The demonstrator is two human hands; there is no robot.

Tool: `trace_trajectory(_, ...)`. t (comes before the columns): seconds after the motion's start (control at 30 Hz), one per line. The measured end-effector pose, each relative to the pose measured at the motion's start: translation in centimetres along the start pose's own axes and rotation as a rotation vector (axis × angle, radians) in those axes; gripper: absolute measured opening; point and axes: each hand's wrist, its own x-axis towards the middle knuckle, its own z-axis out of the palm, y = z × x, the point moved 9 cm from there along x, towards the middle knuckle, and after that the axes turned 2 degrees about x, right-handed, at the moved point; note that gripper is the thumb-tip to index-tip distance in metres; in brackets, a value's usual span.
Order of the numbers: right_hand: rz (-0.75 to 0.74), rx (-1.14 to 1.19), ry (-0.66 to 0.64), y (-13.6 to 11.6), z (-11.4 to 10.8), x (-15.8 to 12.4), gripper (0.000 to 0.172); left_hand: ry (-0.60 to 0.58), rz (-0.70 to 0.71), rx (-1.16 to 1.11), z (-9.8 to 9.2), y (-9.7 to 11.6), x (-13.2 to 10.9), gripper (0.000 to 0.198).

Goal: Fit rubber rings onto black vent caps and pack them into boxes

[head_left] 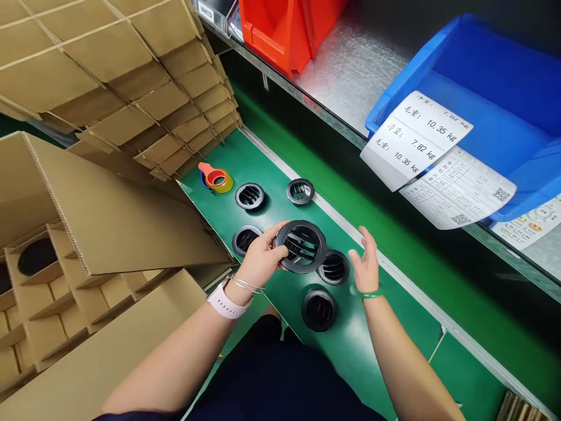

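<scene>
A round black plastic air vent [302,247] with slanted louvers is being pinched at its rim by the left hand [259,261], while the right hand [364,262] is being held open just beside it.

air vents [318,310] crowd bench [350,356], cardboard dividers [144,105] wall left

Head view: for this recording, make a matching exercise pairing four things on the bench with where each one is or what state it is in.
Things:
1. Black louvred air vent
2. Roll of tape
3. White weight label
4. Right hand

Places or states:
A. Hanging from the rim of the blue plastic bin
B. Gripped in the left hand
C. Open, holding nothing
D. Lying on the green bench mat, at its far end

Pairs: 1-B, 2-D, 3-A, 4-C
</scene>
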Motion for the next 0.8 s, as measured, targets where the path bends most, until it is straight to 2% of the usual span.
trace_trajectory(0.07,-0.244,0.135,-0.141,-8.1,0.6,-0.8,0.079,-0.003,-0.008,-0.016,-0.2,-0.8,-0.6,0.066)
trace_trajectory(0.1,-0.309,0.149,-0.187,-11.1,0.8,-1.3,0.086,-0.013,-0.01,-0.022,-0.2,-1.2,-0.9,0.066)
trace_trajectory(0.17,-0.38,0.147,-0.246,-15.0,1.6,-2.4,0.089,-0.031,-0.011,-0.033,-0.2,-2.3,-1.5,0.066)
trace_trajectory(0.23,-0.396,0.123,-0.287,-16.6,2.8,-3.9,0.078,-0.034,-0.032,-0.039,-0.6,-4.5,-2.4,0.067)
trace_trajectory(0.3,-0.423,0.098,-0.362,-16.8,4.8,-6.6,0.067,-0.042,-0.072,-0.06,-1.1,-7.9,-3.4,0.07)
trace_trajectory(0.37,-0.447,0.058,-0.473,-16.2,7.5,-10.4,0.067,-0.078,-0.131,-0.127,-1.4,-12.3,-4.6,0.073)
trace_trajectory(0.5,-0.401,-0.088,-0.689,-13.1,13.2,-17.5,0.096,-0.134,-0.327,-0.322,-1.5,-21.4,-6.8,0.065)
trace_trajectory(0.57,-0.41,-0.148,-0.761,-12.0,15.2,-19.6,0.105,-0.13,-0.394,-0.342,-1.4,-24.4,-7.2,0.06)
trace_trajectory(0.67,-0.419,-0.224,-0.796,-11.1,16.7,-20.6,0.108,-0.135,-0.416,-0.3,-1.0,-26.1,-7.0,0.058)
trace_trajectory(0.8,-0.418,-0.302,-0.81,-10.7,17.9,-20.6,0.117,-0.133,-0.379,-0.165,-1.2,-25.8,-6.0,0.06)
